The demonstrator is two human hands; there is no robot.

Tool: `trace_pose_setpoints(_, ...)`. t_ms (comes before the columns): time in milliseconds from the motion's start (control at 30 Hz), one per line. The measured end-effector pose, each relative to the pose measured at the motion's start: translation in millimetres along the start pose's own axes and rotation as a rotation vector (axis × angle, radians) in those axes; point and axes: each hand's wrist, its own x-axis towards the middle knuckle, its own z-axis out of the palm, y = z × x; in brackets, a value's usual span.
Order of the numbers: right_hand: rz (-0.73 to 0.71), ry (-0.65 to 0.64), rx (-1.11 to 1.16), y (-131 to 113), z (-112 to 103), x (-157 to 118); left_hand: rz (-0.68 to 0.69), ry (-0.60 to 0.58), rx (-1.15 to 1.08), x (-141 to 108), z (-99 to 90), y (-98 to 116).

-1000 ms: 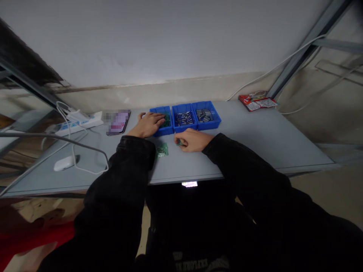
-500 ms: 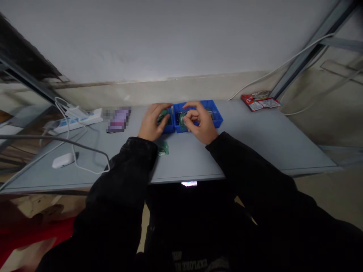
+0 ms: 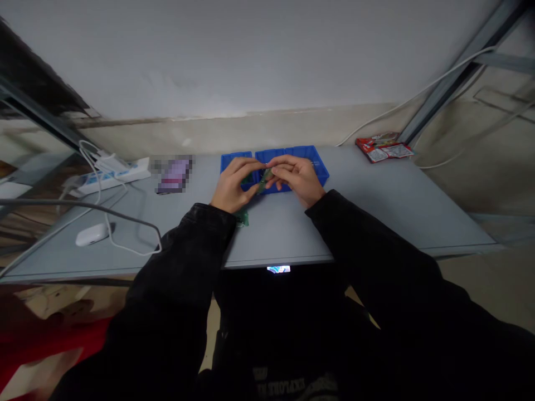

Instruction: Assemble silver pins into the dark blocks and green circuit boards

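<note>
Pinching green packet (image 3: 265, 179) over grey table (image 3: 368, 211) by wall (image 3: 267, 67): right grip (image 3: 297, 177) narrow; left (image 3: 234, 186) half-open.

Both forearms reach forward and angle inward, bringing the hands close together. The left hand (image 3: 235, 186) is arched, its thumb set below its fingers and apart from them. The right hand (image 3: 298, 178) is bent inward, thumb and index finger drawn together in a pinch, other fingers curled beneath (partly hidden). Dark sleeves (image 3: 376, 256) cover both arms down to the wrists.
</note>
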Motion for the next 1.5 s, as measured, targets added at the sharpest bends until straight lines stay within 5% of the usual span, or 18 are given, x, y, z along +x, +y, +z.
trace_pose_setpoints(300, 0.0, -0.074, 0.075, -1.7, -2.6, -0.7, -0.021, 0.051, -0.036, -0.5, 0.8, 2.3)
trace_pose_setpoints(600, -0.278, 0.052, -0.542, -1.7, 0.4, -6.2, -0.025, -0.004, -0.081, 0.4, -1.7, 5.1)
trace_pose_setpoints(733, -0.299, 0.146, -0.695, -3.0, -3.7, -5.0, -0.058, 0.093, -0.061, 0.3, -0.9, 6.1)
trace_pose_setpoints(1333, -0.283, 0.039, -0.767, -2.2, -2.4, -5.3, -0.1, 0.042, -0.081, -0.2, -2.4, 7.2)
trace_pose_setpoints(1500, -0.271, 0.077, -0.612, 0.8, 0.8, -9.1, -0.158, 0.112, -0.092, -2.9, 1.5, 5.1)
